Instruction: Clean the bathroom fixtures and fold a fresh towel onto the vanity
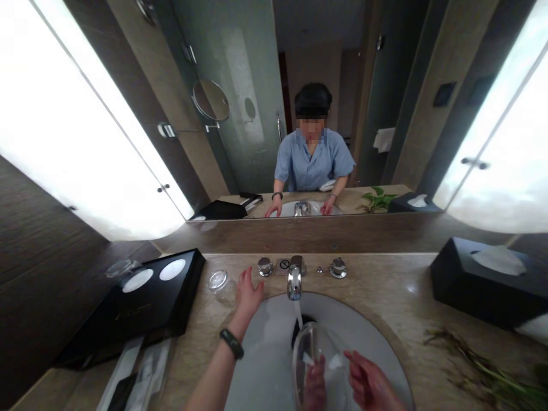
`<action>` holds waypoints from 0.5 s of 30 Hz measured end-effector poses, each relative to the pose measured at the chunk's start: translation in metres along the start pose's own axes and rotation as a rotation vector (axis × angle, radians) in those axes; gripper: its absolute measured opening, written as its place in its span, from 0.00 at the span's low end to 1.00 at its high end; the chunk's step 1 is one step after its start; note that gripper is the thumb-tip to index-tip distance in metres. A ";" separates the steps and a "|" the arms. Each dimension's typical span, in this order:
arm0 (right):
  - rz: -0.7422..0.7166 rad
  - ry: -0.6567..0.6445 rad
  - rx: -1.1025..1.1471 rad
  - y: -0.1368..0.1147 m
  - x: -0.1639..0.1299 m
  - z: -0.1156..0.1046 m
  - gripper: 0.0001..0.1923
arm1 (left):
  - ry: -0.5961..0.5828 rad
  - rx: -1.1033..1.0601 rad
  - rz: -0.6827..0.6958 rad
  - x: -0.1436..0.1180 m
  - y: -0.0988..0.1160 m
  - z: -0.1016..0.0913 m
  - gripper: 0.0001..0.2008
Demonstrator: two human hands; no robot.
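Clear glass (319, 357) in right hand (368, 385), under running water

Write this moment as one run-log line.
left hand: on counter by left knob | right hand: holding glass under running tap | sink: water flowing

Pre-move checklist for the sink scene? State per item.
1. Water running from the tap into the glass: ok.
2. Right hand grips the glass over the sink: ok.
3. Left hand rests on the counter near the left knob, holds nothing: ok.
4. Second glass sits upright beside the left hand: ok, close to it.
5. How full the held glass is: cannot tell, blurred.
6. Drain open or plugged: cannot tell.
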State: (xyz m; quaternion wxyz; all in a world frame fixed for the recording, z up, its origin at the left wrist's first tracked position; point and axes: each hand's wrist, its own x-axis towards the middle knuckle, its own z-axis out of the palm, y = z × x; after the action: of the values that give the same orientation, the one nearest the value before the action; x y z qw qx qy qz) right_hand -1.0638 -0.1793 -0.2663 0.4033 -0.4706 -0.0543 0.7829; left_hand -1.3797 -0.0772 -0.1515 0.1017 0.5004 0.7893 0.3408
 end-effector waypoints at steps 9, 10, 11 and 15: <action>-0.207 0.121 0.079 -0.031 -0.035 -0.031 0.27 | -0.091 0.260 -0.110 0.061 0.036 0.051 0.25; -0.209 0.144 0.117 -0.037 -0.042 -0.030 0.27 | -0.105 0.267 -0.102 0.063 0.036 0.053 0.22; -0.211 0.158 0.150 -0.043 -0.047 -0.028 0.28 | -0.121 0.268 -0.084 0.066 0.035 0.054 0.19; -0.231 0.133 0.186 -0.057 -0.054 -0.026 0.27 | -0.150 0.218 0.005 0.074 0.034 0.049 0.16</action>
State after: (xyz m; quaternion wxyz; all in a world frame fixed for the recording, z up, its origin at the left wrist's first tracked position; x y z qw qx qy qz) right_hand -0.9981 -0.1855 -0.2170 0.5349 -0.4727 -0.0087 0.7002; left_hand -1.3658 0.0167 -0.1528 0.1046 0.5345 0.8106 0.2149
